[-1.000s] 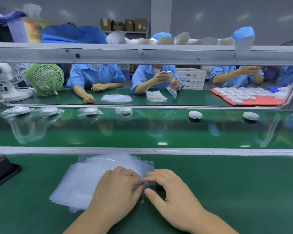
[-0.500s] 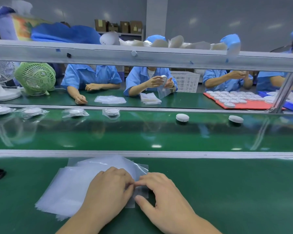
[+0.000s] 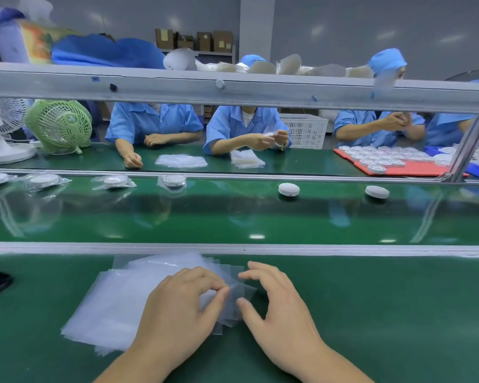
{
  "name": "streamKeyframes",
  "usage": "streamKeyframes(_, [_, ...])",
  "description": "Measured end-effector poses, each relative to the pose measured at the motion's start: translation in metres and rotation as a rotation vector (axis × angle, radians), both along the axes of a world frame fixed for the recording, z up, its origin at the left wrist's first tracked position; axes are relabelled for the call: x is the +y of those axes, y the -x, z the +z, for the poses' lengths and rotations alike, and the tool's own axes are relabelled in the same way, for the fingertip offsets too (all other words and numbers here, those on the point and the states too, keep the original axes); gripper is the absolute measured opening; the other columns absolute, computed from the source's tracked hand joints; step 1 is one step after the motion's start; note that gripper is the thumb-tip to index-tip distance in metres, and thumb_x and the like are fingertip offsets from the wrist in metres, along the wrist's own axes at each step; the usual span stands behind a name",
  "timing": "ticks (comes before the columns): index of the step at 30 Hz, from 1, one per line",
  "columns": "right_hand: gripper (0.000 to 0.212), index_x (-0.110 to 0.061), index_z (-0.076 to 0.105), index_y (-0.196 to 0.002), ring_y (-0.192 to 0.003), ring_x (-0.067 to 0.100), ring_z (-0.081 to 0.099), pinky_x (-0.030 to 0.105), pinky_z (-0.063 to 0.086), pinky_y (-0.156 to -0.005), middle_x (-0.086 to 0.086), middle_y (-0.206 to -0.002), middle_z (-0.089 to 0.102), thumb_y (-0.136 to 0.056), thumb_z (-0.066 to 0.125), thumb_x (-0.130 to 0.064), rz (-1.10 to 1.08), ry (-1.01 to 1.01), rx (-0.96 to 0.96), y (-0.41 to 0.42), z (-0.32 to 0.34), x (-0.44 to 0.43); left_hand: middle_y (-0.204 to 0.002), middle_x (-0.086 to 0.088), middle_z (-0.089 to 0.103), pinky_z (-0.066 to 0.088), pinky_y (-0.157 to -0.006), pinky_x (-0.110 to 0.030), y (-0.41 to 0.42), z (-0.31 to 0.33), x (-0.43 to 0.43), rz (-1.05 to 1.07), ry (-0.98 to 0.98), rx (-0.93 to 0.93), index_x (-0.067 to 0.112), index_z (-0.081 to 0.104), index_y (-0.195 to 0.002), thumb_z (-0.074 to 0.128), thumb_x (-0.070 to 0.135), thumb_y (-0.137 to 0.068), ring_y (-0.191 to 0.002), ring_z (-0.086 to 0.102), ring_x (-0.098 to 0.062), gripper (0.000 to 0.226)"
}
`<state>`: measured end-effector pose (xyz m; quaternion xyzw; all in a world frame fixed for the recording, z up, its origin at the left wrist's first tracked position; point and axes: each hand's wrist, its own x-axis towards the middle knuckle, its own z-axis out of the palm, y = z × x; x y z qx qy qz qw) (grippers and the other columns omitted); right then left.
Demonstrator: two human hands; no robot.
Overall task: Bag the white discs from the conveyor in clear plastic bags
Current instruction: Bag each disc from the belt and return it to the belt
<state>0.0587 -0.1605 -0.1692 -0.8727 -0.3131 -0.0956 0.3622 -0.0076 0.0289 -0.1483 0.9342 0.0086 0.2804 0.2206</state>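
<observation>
1. Left hand (image 3: 183, 308): it rests on the bags (image 3: 116, 305) with fingers curled. Thumb and fingertips pinch the right edge of the top sheets. This grip matches the one a second ago.
2. Right hand (image 3: 285, 313): a second ago its fingertips met the left hand's at that same edge. Now it is drawn off to the right, with fingers spread and nearly straight, holding nothing. Its thumb (image 3: 246, 308) lies at the bag edge; whether it touches cannot be told.
3. Bags: the stack lies flat on the table (image 3: 398, 313), just on the near side of the rail. Its right edges fan out in steps under the two hands. Whether a single bag is separated cannot be told.
4. Discs: two bare discs (image 3: 288, 188) (image 3: 377, 191) sit on the conveyor (image 3: 233, 217), beyond the rail and well apart from both hands. Over the last second both shift left relative to the red tray (image 3: 415, 171). Bagged discs (image 3: 174, 180) lie further left on the belt.
5. Meaning for the task: the bag-separating step appears close to done, with the left hand keeping the edge. The right hand is free to reach for the nearer disc. No bag is open and no disc is picked up yet. The belt carries the discs leftward, so delay likely lengthens the reach.
</observation>
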Motion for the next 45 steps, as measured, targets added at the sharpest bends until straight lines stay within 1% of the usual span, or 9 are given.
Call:
streamKeyframes(3, [0.017, -0.060, 0.054, -0.102, -0.135, -0.016, 0.030, 0.018, 0.032, -0.111, -0.045, -0.138, 0.036, -0.087, 0.058, -0.054, -0.021, -0.031, 0.044, 0.001, 0.001, 0.000, -0.096, 0.037, 0.061, 0.046, -0.076, -0.016, 0.000, -0.002, 0.002, 0.024, 0.039, 0.011, 0.046, 0.068, -0.083, 0.061, 0.049, -0.092, -0.094, 0.057, 0.008, 0.012])
streamKeyframes(5, [0.017, -0.059, 0.059, -0.097, -0.136, -0.018, 0.026, 0.020, 0.032, -0.112, -0.046, -0.139, 0.034, -0.082, 0.052, -0.062, -0.014, -0.015, 0.059, 0.002, 0.001, 0.000, -0.099, 0.038, 0.060, 0.046, -0.076, -0.016, 0.000, -0.002, 0.002, 0.028, 0.075, 0.018, 0.048, 0.067, -0.082, 0.059, 0.052, -0.090, -0.096, 0.057, 0.008, 0.012])
streamKeyframes(8, [0.038, -0.053, 0.066, -0.110, -0.139, -0.019, 0.019, 0.024, 0.030, -0.116, -0.044, -0.144, 0.029, -0.081, 0.046, -0.067, 0.016, 0.027, 0.041, 0.002, -0.001, 0.001, -0.100, 0.039, 0.060, 0.048, -0.074, -0.017, 0.001, -0.001, 0.000, 0.019, 0.103, 0.018, 0.049, 0.068, -0.082, 0.060, 0.052, -0.089, -0.097, 0.058, 0.008, 0.012])
streamKeyframes(13, [0.050, -0.050, 0.065, -0.124, -0.144, -0.018, 0.008, 0.024, 0.019, -0.122, -0.042, -0.150, 0.021, -0.083, 0.043, -0.067, 0.053, 0.101, 0.033, 0.004, -0.002, 0.002, -0.101, 0.039, 0.060, 0.047, -0.072, -0.016, 0.002, -0.002, -0.003, -0.015, 0.116, 0.000, 0.048, 0.070, -0.082, 0.062, 0.051, -0.089, -0.098, 0.056, 0.011, 0.011])
streamKeyframes(17, [0.046, -0.052, 0.064, -0.125, -0.144, -0.018, 0.006, 0.019, 0.015, -0.119, -0.049, -0.146, 0.016, -0.084, 0.044, -0.064, 0.063, 0.100, 0.028, 0.003, -0.003, 0.002, -0.098, 0.037, 0.062, 0.051, -0.078, -0.022, 0.003, -0.002, -0.006, -0.095, 0.132, -0.035, 0.046, 0.071, -0.083, 0.052, 0.059, -0.087, -0.096, 0.059, 0.009, 0.023])
streamKeyframes(21, [0.039, -0.053, 0.066, -0.121, -0.145, -0.015, 0.011, 0.022, 0.020, -0.119, -0.044, -0.150, 0.027, -0.087, 0.047, -0.059, 0.061, 0.087, 0.018, 0.002, -0.003, 0.004, -0.095, 0.037, 0.062, 0.053, -0.075, -0.026, 0.004, -0.003, -0.009, -0.121, 0.116, -0.081, 0.046, 0.070, -0.083, 0.055, 0.054, -0.087, -0.092, 0.059, 0.008, 0.017])
streamKeyframes(27, [0.048, -0.052, 0.065, -0.127, -0.140, -0.021, 0.009, 0.013, 0.012, -0.114, -0.050, -0.134, 0.036, -0.087, 0.040, -0.063, 0.061, 0.130, -0.010, 0.000, -0.002, 0.004, -0.095, 0.038, 0.062, 0.053, -0.072, -0.023, 0.003, -0.005, -0.008, -0.125, 0.089, -0.090, 0.047, 0.069, -0.084, 0.057, 0.054, -0.087, -0.092, 0.059, 0.010, 0.015])
streamKeyframes(33, [0.051, -0.051, 0.064, -0.129, -0.140, -0.018, 0.014, 0.016, 0.015, -0.117, -0.047, -0.131, 0.047, -0.087, 0.038, -0.062, 0.064, 0.120, -0.005, 0.001, 0.000, 0.004, -0.095, 0.039, 0.061, 0.052, -0.072, -0.021, 0.002, -0.005, -0.008, -0.126, 0.085, -0.091, 0.050, 0.068, -0.085, 0.056, 0.054, -0.087, -0.092, 0.059, 0.011, 0.013])
streamKeyframes(45, [0.054, -0.047, 0.061, -0.137, -0.139, -0.019, 0.016, 0.016, 0.017, -0.117, -0.050, -0.130, 0.044, -0.089, 0.040, -0.061, 0.068, 0.143, -0.031, 0.000, -0.002, 0.004, -0.097, 0.041, 0.060, 0.052, -0.073, -0.018, 0.001, -0.008, -0.006, -0.091, 0.059, -0.087, 0.051, 0.067, -0.090, 0.056, 0.056, -0.088, -0.096, 0.057, 0.011, 0.012])
